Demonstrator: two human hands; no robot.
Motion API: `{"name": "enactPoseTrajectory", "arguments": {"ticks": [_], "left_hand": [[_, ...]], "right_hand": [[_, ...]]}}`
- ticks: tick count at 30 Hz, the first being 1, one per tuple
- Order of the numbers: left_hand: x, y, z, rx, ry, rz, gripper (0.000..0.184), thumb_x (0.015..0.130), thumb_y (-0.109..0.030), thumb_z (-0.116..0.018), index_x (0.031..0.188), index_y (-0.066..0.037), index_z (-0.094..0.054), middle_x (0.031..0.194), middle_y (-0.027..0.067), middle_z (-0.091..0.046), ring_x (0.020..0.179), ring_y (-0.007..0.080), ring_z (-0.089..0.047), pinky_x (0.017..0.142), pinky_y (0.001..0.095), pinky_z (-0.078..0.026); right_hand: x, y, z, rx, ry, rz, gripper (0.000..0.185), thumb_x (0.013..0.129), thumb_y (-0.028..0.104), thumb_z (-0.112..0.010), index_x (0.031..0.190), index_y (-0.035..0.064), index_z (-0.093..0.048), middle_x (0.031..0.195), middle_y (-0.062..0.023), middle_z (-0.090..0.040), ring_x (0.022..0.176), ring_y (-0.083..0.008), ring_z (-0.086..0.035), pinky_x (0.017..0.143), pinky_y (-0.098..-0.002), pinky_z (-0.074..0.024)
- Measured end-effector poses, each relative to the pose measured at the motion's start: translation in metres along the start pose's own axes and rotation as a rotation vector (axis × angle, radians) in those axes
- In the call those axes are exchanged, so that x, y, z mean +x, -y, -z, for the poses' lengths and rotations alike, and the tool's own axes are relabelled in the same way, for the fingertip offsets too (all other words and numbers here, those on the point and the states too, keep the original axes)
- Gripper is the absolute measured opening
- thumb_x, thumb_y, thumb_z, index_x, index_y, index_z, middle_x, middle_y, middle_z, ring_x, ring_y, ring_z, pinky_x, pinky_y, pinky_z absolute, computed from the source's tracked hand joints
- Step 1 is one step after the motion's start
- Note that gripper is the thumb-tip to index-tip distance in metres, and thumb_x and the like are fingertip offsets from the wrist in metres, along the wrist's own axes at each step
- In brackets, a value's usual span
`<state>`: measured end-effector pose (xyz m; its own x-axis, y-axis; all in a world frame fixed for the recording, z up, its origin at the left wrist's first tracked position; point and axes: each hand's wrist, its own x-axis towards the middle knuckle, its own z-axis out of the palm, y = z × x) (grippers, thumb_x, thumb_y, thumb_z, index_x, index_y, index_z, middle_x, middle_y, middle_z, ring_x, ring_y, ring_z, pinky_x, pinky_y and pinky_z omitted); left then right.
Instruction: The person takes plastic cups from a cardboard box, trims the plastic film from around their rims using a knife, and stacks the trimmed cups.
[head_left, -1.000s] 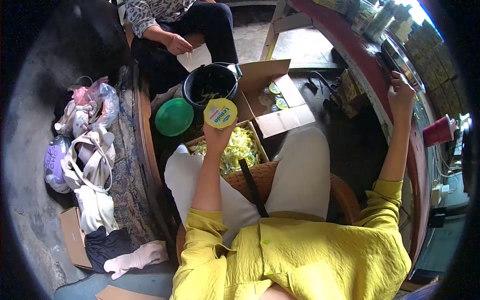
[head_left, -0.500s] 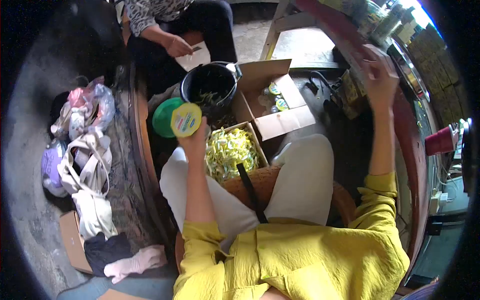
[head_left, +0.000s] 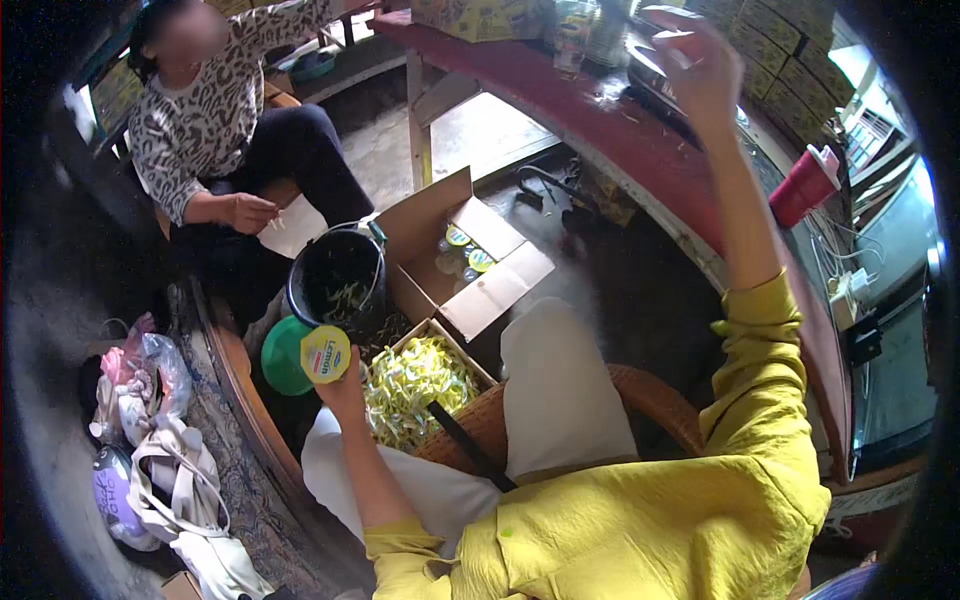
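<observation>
My left hand (head_left: pixel 345 392) is closed around a cup with a yellow lid (head_left: pixel 325 354) printed with "Lemon", its top facing up. Under and beside that cup lies a round green lid or basin (head_left: pixel 284 362). My right hand (head_left: pixel 700 75) is raised over the red table (head_left: pixel 625 135) at the upper right, close to a shiny tray (head_left: pixel 655 80). Motion smears its fingers, so I cannot make out whether they hold anything. Close to my left hand, a box is heaped with yellow and white strips (head_left: pixel 420 385).
A black bucket (head_left: pixel 305 300) with some strips inside stands beyond the box. An open cardboard box (head_left: pixel 510 300) holds several lidded cups (head_left: pixel 480 261). A person (head_left: pixel 215 140) sits at the upper left. A red tumbler (head_left: pixel 803 190) stands on the right; bags (head_left: pixel 180 470) lie left.
The view has swung, so the bucket and boxes sit further left and more of the seated person shows. My right hand has moved further over the table. My left hand still holds the cup.
</observation>
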<state>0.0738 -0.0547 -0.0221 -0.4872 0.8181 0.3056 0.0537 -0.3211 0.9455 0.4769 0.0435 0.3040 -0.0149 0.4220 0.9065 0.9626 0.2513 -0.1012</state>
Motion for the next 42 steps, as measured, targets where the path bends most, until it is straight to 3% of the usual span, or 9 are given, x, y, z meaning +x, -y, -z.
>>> {"name": "enactPoseTrajectory", "arguments": {"ticks": [2,6,9,13,19,25,30,41,42], "left_hand": [[0.000,0.012,0.004,-0.014,-0.010,0.068,0.055,0.067,-0.003,-0.068,0.113,0.002,-0.039,0.107,0.0099,-0.050,0.095,0.0153,-0.049,0.083,0.0261,-0.040],[0.002,0.015,0.003,-0.065,-0.034,0.076,0.056,0.067,-0.002,-0.068,0.113,0.002,-0.038,0.105,0.0095,-0.049,0.094,0.0146,-0.049,0.080,0.0249,-0.041],[-0.002,0.018,0.003,-0.082,-0.048,0.133,0.055,0.067,0.000,-0.067,0.113,0.001,-0.038,0.105,0.0096,-0.049,0.094,0.0149,-0.050,0.081,0.0259,-0.042],[-0.007,0.029,0.001,-0.086,-0.031,0.071,0.053,0.067,0.005,-0.065,0.112,0.001,-0.038,0.104,0.0098,-0.049,0.094,0.0158,-0.050,0.082,0.0282,-0.043],[-0.008,0.043,0.006,-0.046,0.028,0.056,0.053,0.066,0.007,-0.065,0.111,0.000,-0.037,0.106,0.0108,-0.048,0.095,0.0170,-0.050,0.082,0.0291,-0.044],[-0.006,0.043,0.006,-0.033,0.032,0.074,0.051,0.068,0.005,-0.064,0.112,-0.001,-0.040,0.106,0.0091,-0.049,0.094,0.0159,-0.050,0.081,0.0273,-0.044],[-0.005,0.052,0.003,-0.149,0.054,0.049,0.049,0.070,0.005,-0.062,0.113,-0.003,-0.040,0.108,0.0095,-0.048,0.094,0.0163,-0.050,0.081,0.0276,-0.045],[-0.009,0.026,-0.008,-0.007,0.063,0.034,0.048,0.068,0.001,-0.067,0.110,-0.002,-0.042,0.099,0.0055,-0.051,0.088,0.0125,-0.050,0.074,0.0230,-0.043],[-0.009,0.029,-0.004,0.016,0.076,0.048,0.049,0.068,0.000,-0.067,0.110,-0.001,-0.041,0.101,0.0070,-0.051,0.090,0.0135,-0.050,0.077,0.0245,-0.043]], "right_hand": [[0.028,-0.039,0.018,0.140,-0.019,-0.030,0.031,0.063,0.006,-0.061,0.093,0.0139,-0.062,0.086,-0.0041,-0.063,0.066,-0.0145,-0.060,0.062,-0.0258,-0.0461],[0.048,-0.171,-0.004,-0.269,0.151,0.068,0.037,0.061,0.011,-0.062,0.098,0.0160,-0.061,0.087,-0.0031,-0.063,0.069,-0.0098,-0.059,0.064,-0.0244,-0.0467],[0.037,-0.208,-0.033,-0.018,0.486,-0.604,0.035,0.055,0.010,-0.066,0.091,0.0107,-0.063,0.084,-0.0031,-0.064,0.077,-0.0111,-0.059,0.069,-0.0243,-0.0463],[0.018,-0.201,-0.039,-0.112,0.672,-0.505,0.028,0.052,0.014,-0.063,0.078,0.0051,-0.065,0.079,-0.0070,-0.063,0.073,-0.0139,-0.058,0.063,-0.0268,-0.0454],[0.031,-0.218,-0.048,-0.145,0.990,-0.370,0.037,0.051,0.010,-0.063,0.088,0.0049,-0.062,0.081,-0.0072,-0.063,0.074,-0.0148,-0.057,0.063,-0.0269,-0.0452],[0.045,-0.222,-0.039,0.068,0.529,-0.501,0.069,0.053,0.002,-0.065,0.118,0.0060,-0.041,0.083,-0.0075,-0.062,0.074,-0.0154,-0.057,0.066,-0.0267,-0.0470],[0.059,-0.224,-0.030,0.150,0.402,-0.429,0.065,0.057,0.009,-0.070,0.116,0.0061,-0.044,0.097,-0.0102,-0.058,0.079,-0.0175,-0.058,0.069,-0.0278,-0.0482],[0.070,-0.241,-0.025,0.020,0.351,-0.238,0.054,0.062,0.009,-0.068,0.112,0.0058,-0.048,0.094,-0.0100,-0.060,0.068,-0.0126,-0.060,0.059,-0.0251,-0.0482],[0.069,-0.236,-0.025,-0.030,0.238,-0.069,0.055,0.061,0.008,-0.068,0.112,0.0070,-0.048,0.089,-0.0083,-0.062,0.068,-0.0138,-0.061,0.062,-0.0267,-0.0483]]}}
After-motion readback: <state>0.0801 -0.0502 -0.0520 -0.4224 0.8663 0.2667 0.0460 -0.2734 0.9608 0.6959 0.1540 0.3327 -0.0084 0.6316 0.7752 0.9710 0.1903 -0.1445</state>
